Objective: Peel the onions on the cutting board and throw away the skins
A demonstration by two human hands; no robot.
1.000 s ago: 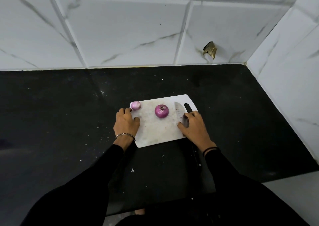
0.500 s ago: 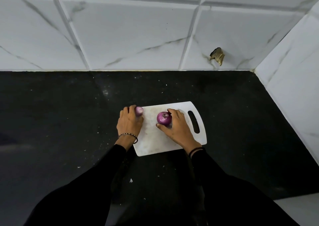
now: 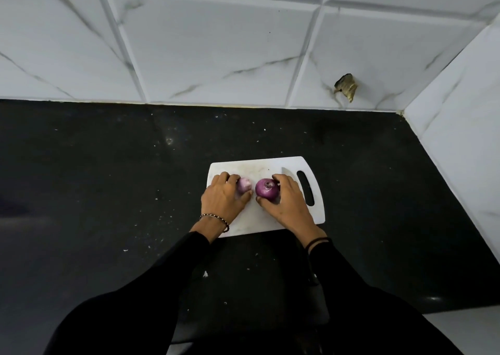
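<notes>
Gripping separately, your left hand (image 3: 226, 199) holds the small onion (image 3: 245, 184), right hand (image 3: 287, 203) the large onion (image 3: 266, 190); skins likely papery, slippery; pinch at the tip

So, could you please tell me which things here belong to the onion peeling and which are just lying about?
Job: small onion, gripped by left hand; big onion, gripped by right hand; board; probably knife.
Lying about: crumbs on the counter; brown scrap on the wall.

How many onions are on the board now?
2. A small pale onion is gripped by the left hand; a bigger purple onion beside it is held by the right hand. No others show.
</notes>
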